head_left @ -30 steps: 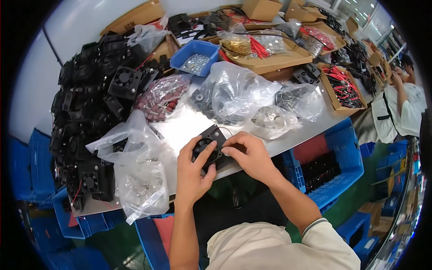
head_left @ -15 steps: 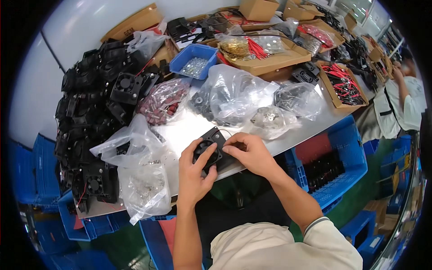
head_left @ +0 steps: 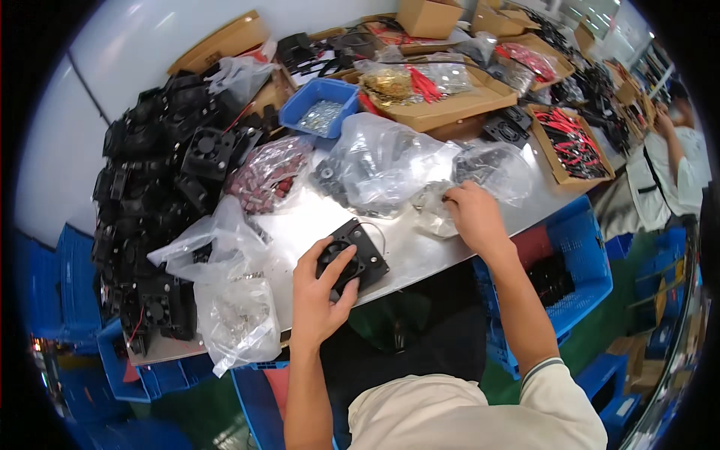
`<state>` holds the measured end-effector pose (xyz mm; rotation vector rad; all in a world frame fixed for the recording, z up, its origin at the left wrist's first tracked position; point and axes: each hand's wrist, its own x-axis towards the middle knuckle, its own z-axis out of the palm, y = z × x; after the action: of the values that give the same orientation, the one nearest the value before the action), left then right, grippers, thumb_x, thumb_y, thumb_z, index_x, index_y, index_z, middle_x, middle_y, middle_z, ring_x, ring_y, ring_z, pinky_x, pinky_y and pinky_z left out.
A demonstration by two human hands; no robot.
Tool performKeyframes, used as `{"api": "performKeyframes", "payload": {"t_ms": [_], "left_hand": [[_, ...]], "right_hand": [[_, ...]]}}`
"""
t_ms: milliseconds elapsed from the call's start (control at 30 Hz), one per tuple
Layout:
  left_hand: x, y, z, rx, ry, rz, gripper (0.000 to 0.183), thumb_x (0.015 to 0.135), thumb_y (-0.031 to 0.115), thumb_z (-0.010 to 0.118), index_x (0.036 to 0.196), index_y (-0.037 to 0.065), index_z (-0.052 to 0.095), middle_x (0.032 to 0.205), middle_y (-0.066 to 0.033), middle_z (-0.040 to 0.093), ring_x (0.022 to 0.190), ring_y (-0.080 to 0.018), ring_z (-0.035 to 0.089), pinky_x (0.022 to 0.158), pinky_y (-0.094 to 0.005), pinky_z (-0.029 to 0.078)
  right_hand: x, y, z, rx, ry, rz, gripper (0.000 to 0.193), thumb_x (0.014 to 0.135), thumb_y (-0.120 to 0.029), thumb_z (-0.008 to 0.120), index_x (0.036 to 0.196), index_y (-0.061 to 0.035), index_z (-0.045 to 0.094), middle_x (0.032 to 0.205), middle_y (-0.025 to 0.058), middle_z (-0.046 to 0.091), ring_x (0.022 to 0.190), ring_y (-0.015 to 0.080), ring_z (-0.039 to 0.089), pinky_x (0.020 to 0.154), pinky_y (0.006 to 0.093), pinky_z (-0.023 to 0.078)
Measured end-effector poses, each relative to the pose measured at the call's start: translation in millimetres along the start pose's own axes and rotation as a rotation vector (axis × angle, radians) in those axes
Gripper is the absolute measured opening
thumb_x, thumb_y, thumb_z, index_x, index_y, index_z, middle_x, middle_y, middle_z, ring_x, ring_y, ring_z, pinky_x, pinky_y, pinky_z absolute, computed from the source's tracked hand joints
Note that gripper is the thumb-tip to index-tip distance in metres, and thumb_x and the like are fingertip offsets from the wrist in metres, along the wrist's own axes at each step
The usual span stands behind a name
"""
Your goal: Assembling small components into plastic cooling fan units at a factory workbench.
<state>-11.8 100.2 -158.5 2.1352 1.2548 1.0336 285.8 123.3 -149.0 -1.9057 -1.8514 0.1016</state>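
At the table's near edge my left hand is closed round a black fan unit, its fingers over the round fan opening. The unit has a square plate with silver screw heads, and a thin wire loops from its far side. My right hand is at a small clear plastic bag further right. Its fingers are bent together with the tips in the bag's folds, so what they grip is hidden. Beyond lie a bag of dark screws and a large clear bag over dark parts.
Black fan units are piled at the left, beside a bag of dark red parts. A blue bin holds small metal pieces. Open cartons of wires stand at the right. Below the table edge is a blue crate. A co-worker is far right.
My right hand has left the fan unit and moved right and away to the small clear bag. My left hand still holds the unit, which has turned slightly.
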Motion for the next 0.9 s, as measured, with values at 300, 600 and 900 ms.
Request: {"api": "performKeyframes", "payload": {"t_ms": [300, 600, 900], "left_hand": [[1.7, -0.5, -3.3, 0.012, -0.02, 0.048, 0.045, 0.074, 0.014, 0.076, 0.118, 0.012, 0.065, 0.129, -0.0151, 0.05, 0.117, -0.034, 0.049, 0.098, -0.0408, 0.041], [0.0, 0.9, -3.6, -0.004, 0.003, 0.035, 0.046, 0.074, 0.012, 0.075, 0.118, 0.012, 0.065, 0.129, -0.0154, 0.049, 0.117, -0.034, 0.049, 0.099, -0.0405, 0.042], [0.7, -0.7, -2.1, -0.01, 0.013, 0.056, 0.045, 0.074, 0.011, 0.075, 0.118, 0.012, 0.065, 0.128, -0.0158, 0.05, 0.116, -0.0339, 0.05, 0.098, -0.0401, 0.042]], "right_hand": [[-0.7, -5.1, -7.4, 0.084, -0.052, 0.003, 0.009, 0.081, -0.01, 0.064, 0.087, -0.0028, 0.065, 0.084, 0.0143, 0.057, 0.082, 0.0352, 0.058, 0.071, 0.0407, 0.046], [-2.1, -4.8, -2.0, 0.106, 0.05, -0.017, 0.009, 0.082, -0.008, 0.064, 0.088, -0.0017, 0.063, 0.082, 0.0148, 0.059, 0.078, 0.0326, 0.059, 0.07, 0.0386, 0.046], [-3.8, 5.2, -6.8, 0.367, 0.003, 0.069, 0.011, 0.083, -0.003, 0.062, 0.093, 0.0018, 0.062, 0.08, 0.0113, 0.064, 0.07, 0.0182, 0.06, 0.066, 0.0296, 0.047]]}}
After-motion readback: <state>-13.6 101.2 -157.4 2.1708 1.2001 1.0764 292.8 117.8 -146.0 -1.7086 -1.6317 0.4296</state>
